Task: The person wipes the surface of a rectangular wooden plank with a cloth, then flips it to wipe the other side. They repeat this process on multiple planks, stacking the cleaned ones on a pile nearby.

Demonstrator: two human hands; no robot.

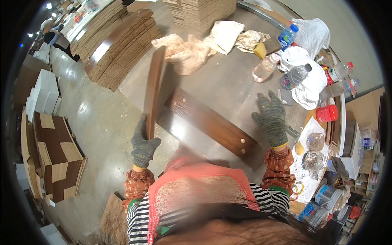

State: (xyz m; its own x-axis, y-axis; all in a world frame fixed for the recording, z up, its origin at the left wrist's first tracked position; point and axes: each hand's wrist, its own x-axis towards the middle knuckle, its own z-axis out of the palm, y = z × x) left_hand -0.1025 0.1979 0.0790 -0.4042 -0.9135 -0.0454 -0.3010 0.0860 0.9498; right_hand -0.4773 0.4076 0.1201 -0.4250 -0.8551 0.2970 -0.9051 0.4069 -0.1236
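Right, my left hand (145,143), in a ribbed grey-green knit glove, has its fingers wrapped around the near end of a narrow board (155,90), thumb on one side and the rest on the other. It's a long, straight, dark-brown strip with a smooth face, its far end up by the crumpled cloth (183,53); whether it stands square on edge or leans, I can't tell.

Over to my right hand (271,118): fingers spread and released, nothing gripped, hovering or resting over the counter (232,90), I can't tell which. Between the two hands lies a wide board (210,122), a glossy rectangle with streaky wood grain and pale round spots near its right end, its outline a little blurred.

Up along the right, it's all soft and shiny stuff: a yellow sponge (259,50), rough-faced; a clear bottle (265,68), smooth and rounded; a thin, wrinkled white plastic bag (314,36); a squat red tub (326,113). And off to the left, a stack of panels (122,51) shows layer on layer of flat tan edges, above a shiny grey floor (98,139).
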